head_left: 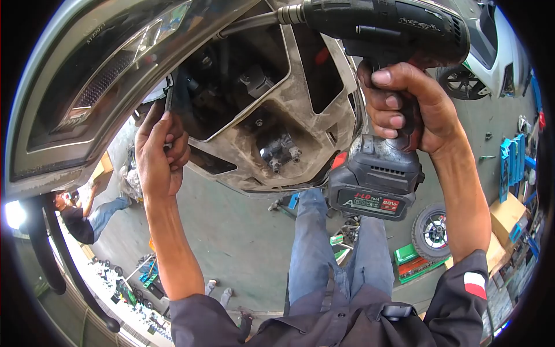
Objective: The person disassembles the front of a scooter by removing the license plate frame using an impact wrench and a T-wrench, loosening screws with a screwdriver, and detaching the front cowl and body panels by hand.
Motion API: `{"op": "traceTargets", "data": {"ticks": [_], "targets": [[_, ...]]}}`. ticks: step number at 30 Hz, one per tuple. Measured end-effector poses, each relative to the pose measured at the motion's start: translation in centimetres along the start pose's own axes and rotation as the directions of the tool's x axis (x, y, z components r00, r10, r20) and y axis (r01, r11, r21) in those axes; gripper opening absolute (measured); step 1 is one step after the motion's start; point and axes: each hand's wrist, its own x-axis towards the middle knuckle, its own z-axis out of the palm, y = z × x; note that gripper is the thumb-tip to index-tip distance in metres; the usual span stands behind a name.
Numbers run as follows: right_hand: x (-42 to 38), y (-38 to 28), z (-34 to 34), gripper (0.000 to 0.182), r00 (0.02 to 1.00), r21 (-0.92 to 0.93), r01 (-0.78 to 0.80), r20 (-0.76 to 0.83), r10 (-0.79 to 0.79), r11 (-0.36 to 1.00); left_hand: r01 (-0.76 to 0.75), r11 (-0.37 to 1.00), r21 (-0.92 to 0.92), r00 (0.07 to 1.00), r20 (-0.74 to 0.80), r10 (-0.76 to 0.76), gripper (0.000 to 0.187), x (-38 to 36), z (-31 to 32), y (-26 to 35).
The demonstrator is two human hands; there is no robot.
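My right hand is wrapped round the handle of a black cordless drill, index finger near the trigger. Its battery pack hangs below the fist. From the chuck a long metal shaft runs left to the edge of a vehicle's body panel; its tip is hard to make out. My left hand is closed at the panel's lower edge, its fingertips at a thin dark piece that I cannot identify. Beside it is the lamp. Between my hands lies a dusty frame-like panel with large openings.
A wheel with a tyre lies on the floor by a green and red case. Cardboard boxes and blue racks stand at right. Another vehicle is at upper right. Another person is at left.
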Motion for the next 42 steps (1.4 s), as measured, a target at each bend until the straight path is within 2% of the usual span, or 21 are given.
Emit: {"op": "traceTargets", "data": {"ticks": [5, 7, 10, 12, 13, 15, 16, 19, 20, 21, 23, 24, 26, 27, 28, 32, 35, 37, 39, 40, 42], "targets": [[-0.1, 0.9, -0.1, 0.025, 0.998, 0.034, 0.036, -0.049, -0.034, 0.999, -0.003, 1.0, -0.006, 1.0, -0.022, 0.003, 0.006, -0.2, 0.4, 0.0], [0.0, 1.3, -1.1, 0.015, 0.997, 0.187, -0.029, 0.072, 0.016, 0.982, -0.004, 1.0, -0.017, 1.0, -0.025, 0.003, 0.006, -0.2, 0.3, -0.2], [0.0, 2.6, -2.3, 0.019, 0.994, 0.278, -0.038, 0.108, 0.008, 0.96, -0.003, 0.997, -0.075, 0.998, -0.062, -0.002, 0.006, -0.2, -0.1, -1.1], [-0.1, 3.9, -3.0, 0.024, 0.993, 0.328, -0.038, 0.114, 0.001, 0.944, 0.024, 0.947, -0.319, 1.0, -0.008, -0.028, 0.011, -0.1, -0.2, -1.7], [0.0, 4.5, -3.3, 0.029, 0.994, 0.328, -0.006, 0.107, -0.031, 0.945, 0.023, 0.948, -0.317, 1.0, -0.008, -0.027, 0.011, -0.1, -0.1, -2.0], [-0.1, 5.5, -3.7, 0.035, 0.989, 0.356, 0.02, 0.129, -0.071, 0.934, 0.089, 0.756, -0.649, 0.994, 0.105, -0.028, 0.016, -0.2, 0.2, -2.8], [-0.1, 6.1, -3.9, 0.035, 0.989, 0.36, 0.018, 0.13, -0.069, 0.933, 0.09, 0.758, -0.646, 0.994, 0.103, -0.031, 0.016, -0.4, 0.4, -3.1], [-0.4, 7.9, -4.7, 0.035, 0.967, 0.586, -0.066, 0.237, -0.093, 0.807, 0.096, 0.654, -0.75, 0.985, 0.165, 0.045, 0.019, -0.7, 1.1, -4.0], [-0.8, 8.5, -4.8, 0.037, 0.973, 0.59, -0.058, 0.215, -0.088, 0.806, 0.095, 0.655, -0.749, 0.985, 0.166, 0.048, 0.019, -1.0, 1.4, -4.3], [-1.2, 9.3, -5.1, 0.038, 0.969, 0.585, -0.042, 0.22, -0.109, 0.81, 0.038, 0.7, -0.713, 0.996, 0.08, 0.028, 0.015, -1.5, 1.6, -4.7], [-2.3, 10.8, -5.6, 0.035, 0.959, 0.59, -0.006, 0.232, -0.162, 0.807, -0.03, 0.774, -0.633, 0.999, -0.051, -0.003, 0.033, -3.0, 2.1, -5.5], [-3.0, 11.4, -5.5, 0.037, 0.962, 0.557, 0.046, 0.199, -0.187, 0.829, -0.029, 0.773, -0.633, 0.999, -0.05, -0.004, 0.033, -4.0, 2.6, -5.9], [-4.7, 12.8, -4.8, 0.039, 0.953, 0.491, 0.174, 0.136, -0.272, 0.854, -0.133, 0.904, -0.406, 0.981, -0.185, 0.062, 0.042, -6.1, 4.0, -6.8], [-5.5, 13.5, -4.4, 0.039, 0.943, 0.443, 0.252, 0.087, -0.321, 0.86, -0.13, 0.898, -0.419, 0.981, -0.185, 0.056, 0.042, -7.3, 4.7, -7.4], [-6.2, 14.1, -3.9, 0.039, 0.928, 0.388, 0.327, 0.041, -0.371, 0.862, -0.136, 0.935, -0.329, 0.979, -0.189, 0.076, 0.046, -8.5, 5.3, -7.9], [-8.6, 15.9, -2.2, 0.056, 0.807, 0.026, 0.58, -0.155, -0.57, 0.814, -0.138, 0.978, -0.159, 0.988, -0.09, 0.124, 0.054, -11.0, 10.8, -8.5], [-12.0, 14.6, -0.5, 0.073, 0.86, -0.074, 0.425, -0.279, -0.427, 0.902, -0.092, 0.986, -0.14, 0.988, 0.114, 0.108, 0.058, -11.7, 15.5, -7.4], [-13.7, 14.2, -1.8, 0.072, 0.871, -0.554, 0.181, -0.294, -0.394, 0.812, -0.047, 0.983, -0.177, 0.979, 0.188, 0.081, 0.059, -11.1, 19.1, -7.2], [-13.9, 13.6, -3.7, 0.075, 0.88, -0.49, 0.155, -0.326, -0.345, 0.858, 0.024, 0.991, -0.129, 0.973, 0.231, 0.007, 0.06, -10.7, 22.3, -7.1], [-14.2, 12.5, -5.0, 0.076, 0.94, -0.32, 0.212, -0.193, -0.283, 0.923, 0.046, 0.99, -0.132, 0.982, 0.186, -0.021, 0.059, -10.4, 23.5, -7.4], [-15.1, 10.9, -8.6, 0.077, 0.969, -0.124, 0.239, -0.039, -0.246, 0.963, 0.073, 0.988, -0.134, 0.984, 0.173, -0.049, 0.057, -9.5, 26.2, -8.1]]}}
